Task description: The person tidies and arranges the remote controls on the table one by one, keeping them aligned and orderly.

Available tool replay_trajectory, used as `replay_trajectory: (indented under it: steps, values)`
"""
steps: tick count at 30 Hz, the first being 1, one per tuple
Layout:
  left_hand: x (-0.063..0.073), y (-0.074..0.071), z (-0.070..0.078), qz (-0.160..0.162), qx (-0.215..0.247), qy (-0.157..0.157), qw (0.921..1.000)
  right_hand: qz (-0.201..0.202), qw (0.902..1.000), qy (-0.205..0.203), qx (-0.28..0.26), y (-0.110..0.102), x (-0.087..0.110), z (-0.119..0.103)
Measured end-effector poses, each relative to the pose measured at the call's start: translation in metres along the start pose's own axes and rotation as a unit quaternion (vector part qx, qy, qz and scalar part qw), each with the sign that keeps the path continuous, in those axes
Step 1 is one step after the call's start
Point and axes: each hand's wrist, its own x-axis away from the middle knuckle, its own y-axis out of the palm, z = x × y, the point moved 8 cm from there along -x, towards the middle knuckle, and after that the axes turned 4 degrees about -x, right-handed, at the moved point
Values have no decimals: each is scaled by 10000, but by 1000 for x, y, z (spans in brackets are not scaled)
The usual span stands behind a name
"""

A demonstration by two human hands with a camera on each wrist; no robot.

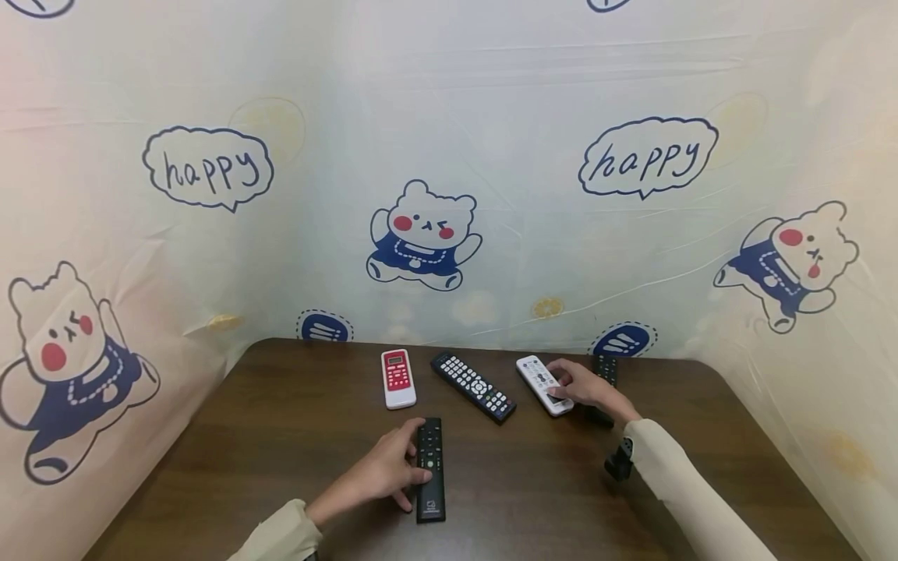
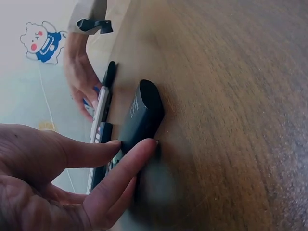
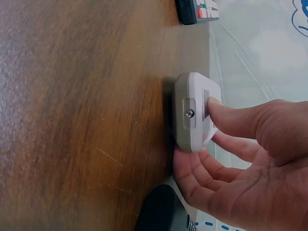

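My left hand (image 1: 386, 467) grips a slim black remote control (image 1: 432, 499) at the table's front middle, its thumb on the button face and fingers along the left side. In the left wrist view, this remote (image 2: 139, 115) shows its thick rounded end. Farther back on the right, my right hand (image 1: 588, 387) holds a white remote control (image 1: 533, 372) that lies slanted. The right wrist view has the thumb on its face, fingers by its side, and a screw in the near end of the white remote (image 3: 190, 96).
A red-and-white remote (image 1: 399, 378) lies at the back left. Beside it is a black remote with white buttons (image 1: 477, 386), set diagonally. Another black remote (image 1: 605, 370) is partly hidden behind my right hand. A printed curtain (image 1: 533, 257) surrounds the brown table (image 1: 512, 499).
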Motion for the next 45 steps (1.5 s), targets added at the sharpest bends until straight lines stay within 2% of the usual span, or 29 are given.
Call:
replay_trajectory:
  steps: [10,23,32,37,41,45]
  values:
    - [3,-1,1,36,-123,477,9988,-150,9994,315,22,-1,2,4]
    - [4,-1,1,1,209,310,9993,-197,9986,479,-129,1,-3,9]
    - [2,-20,-8,554,376,-3,9978,-211,9988,379,-234,2,-2,5]
    - [0,-30,-13,835,366,-121,9958,-235,9985,459,-209,2,1,3]
    - [-4,-33,-15,868,253,-207,9957,-234,9977,611,-201,2,1,4]
    - [-7,-36,-13,906,124,-222,9956,-260,9977,594,-208,1,0,3]
